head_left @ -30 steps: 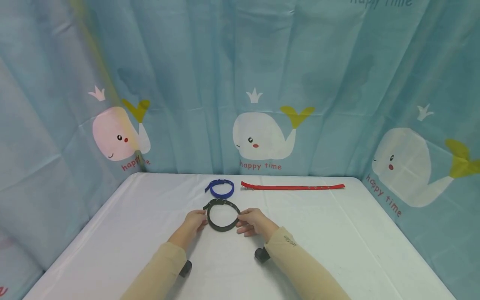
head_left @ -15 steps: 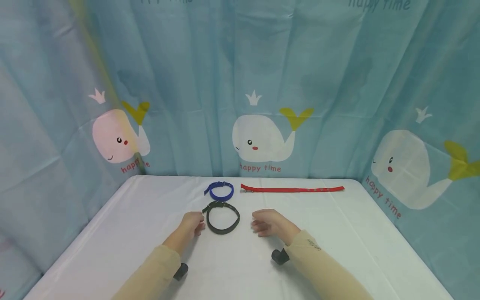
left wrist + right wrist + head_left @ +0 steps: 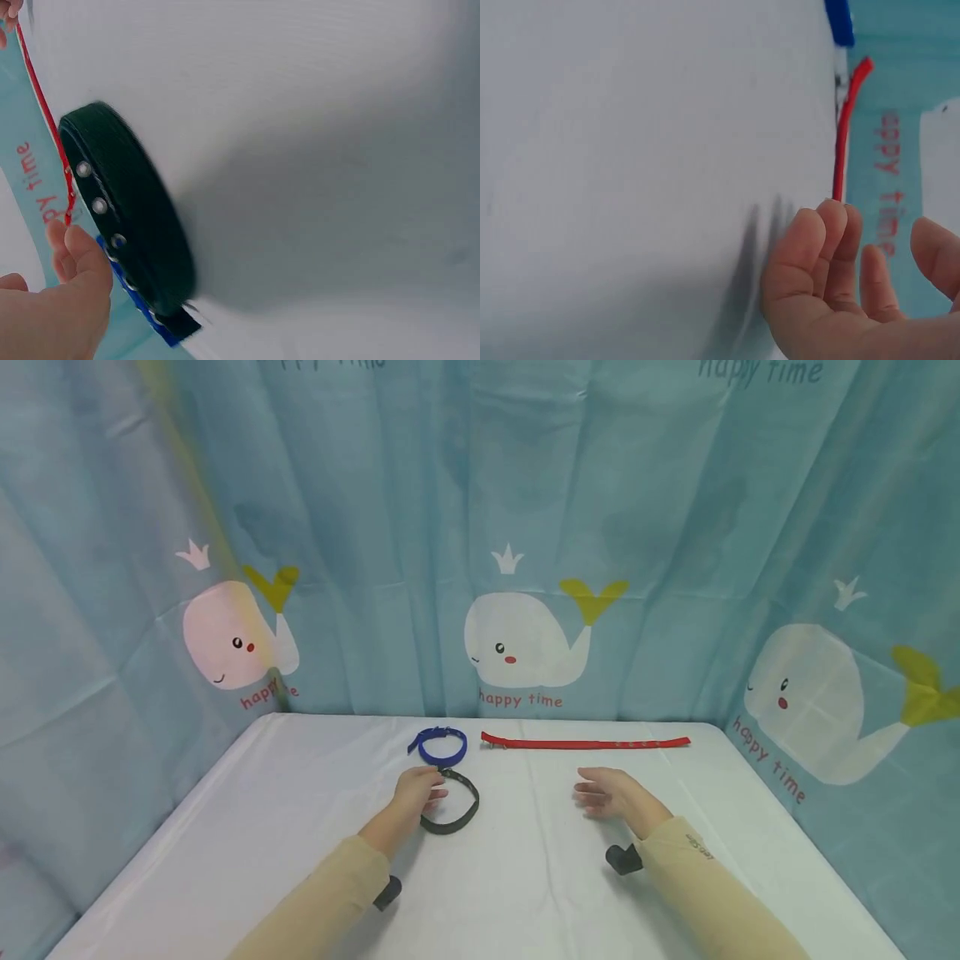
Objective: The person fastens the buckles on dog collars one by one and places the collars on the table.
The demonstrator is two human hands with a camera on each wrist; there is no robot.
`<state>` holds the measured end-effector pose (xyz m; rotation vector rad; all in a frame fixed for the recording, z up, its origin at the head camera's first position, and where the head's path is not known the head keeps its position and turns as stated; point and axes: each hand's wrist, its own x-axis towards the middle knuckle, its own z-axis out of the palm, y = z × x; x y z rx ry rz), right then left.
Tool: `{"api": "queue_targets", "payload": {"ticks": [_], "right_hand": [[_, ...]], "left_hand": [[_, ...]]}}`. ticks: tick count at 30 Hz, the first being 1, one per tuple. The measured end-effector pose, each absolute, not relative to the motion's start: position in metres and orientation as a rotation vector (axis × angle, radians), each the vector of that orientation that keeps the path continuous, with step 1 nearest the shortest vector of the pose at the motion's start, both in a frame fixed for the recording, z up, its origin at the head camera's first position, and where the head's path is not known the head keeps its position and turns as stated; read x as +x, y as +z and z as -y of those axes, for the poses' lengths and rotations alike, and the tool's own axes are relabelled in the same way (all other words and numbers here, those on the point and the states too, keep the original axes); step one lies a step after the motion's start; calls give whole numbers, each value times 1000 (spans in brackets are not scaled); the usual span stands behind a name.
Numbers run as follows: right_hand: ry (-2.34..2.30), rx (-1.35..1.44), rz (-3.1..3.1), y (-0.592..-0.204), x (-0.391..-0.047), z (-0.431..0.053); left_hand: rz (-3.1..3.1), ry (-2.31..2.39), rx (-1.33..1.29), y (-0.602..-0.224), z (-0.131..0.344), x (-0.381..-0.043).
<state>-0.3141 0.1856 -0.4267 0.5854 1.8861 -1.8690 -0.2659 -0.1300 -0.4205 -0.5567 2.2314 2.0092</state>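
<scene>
A black collar [image 3: 475, 811], buckled into a loop, stands on its edge on the white table, with metal eyelets along the strap in the left wrist view. My left hand [image 3: 414, 795] hovers over the loop's left side and hides its buckle end in the head view; its fingers are loosely bent and hold nothing. Just behind lies a blue collar [image 3: 442, 762], also fastened into a loop. Farther back, a red collar [image 3: 570, 745] is stretched out straight from left to right. Nearest to it is my right hand [image 3: 613, 793], apart from everything, fingers relaxed [image 3: 795, 240].
The white tablecloth [image 3: 540, 877] runs back to a blue curtain [image 3: 375, 568] printed with whales, which also closes off both sides. A small black camera [image 3: 624, 859] sticks out beneath the right sleeve, another [image 3: 387, 893] beneath the left.
Both hands have let go of the black collar. My right hand has moved well to the right; my left drew back slightly, then came over the collar's left side. The collars stay in place.
</scene>
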Motion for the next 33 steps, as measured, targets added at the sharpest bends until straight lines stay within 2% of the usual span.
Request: {"api": "queue_targets", "payload": {"ticks": [10,21,33], "right_hand": [[-2046,707,-1772,-429,-325,-247],[-2120,806,-1699,-425,-338,-273],[-2168,591,-1734,-428,-338,-303]], "left_hand": [[-2203,1979,-530,-409,102,-286],[-2115,2033,-568,-414,82,-302],[-1999,2109,-655,-413,65,-314]]}}
